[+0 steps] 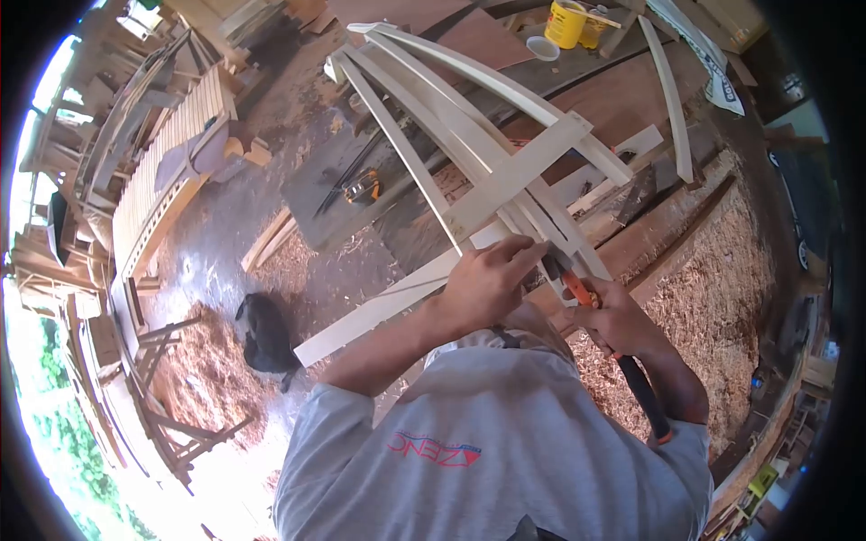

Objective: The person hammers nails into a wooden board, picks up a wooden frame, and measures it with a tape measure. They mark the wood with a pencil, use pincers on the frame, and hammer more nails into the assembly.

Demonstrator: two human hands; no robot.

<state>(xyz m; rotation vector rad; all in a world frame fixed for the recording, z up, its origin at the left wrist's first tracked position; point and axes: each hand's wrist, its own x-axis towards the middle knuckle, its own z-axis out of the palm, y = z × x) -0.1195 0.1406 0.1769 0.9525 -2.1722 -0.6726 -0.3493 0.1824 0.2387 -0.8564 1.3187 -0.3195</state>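
Note:
My right hand [613, 317] is wrapped round a hammer [642, 392] with an orange and black handle, gripping it near the head. The hammer's dark head lies right by the fingertips of my left hand [492, 281]. Those fingers are pressed together over the lower end of a pale wooden frame; whatever they pinch is too small to make out. Long slats of the frame [433, 104] run away from me and come together at the far end. A flat crosspiece [519, 176] lies across them, and a loose-looking board [374, 311] extends left under my left forearm.
An orange and black tool [363, 187] lies left of the frame. Yellow tubs [566, 24] stand at the back. A curved wooden piece [667, 99] is at the right, above wood shavings [708, 307]. A black bag-like item [264, 332] and a slatted wooden piece [176, 162] are at the left.

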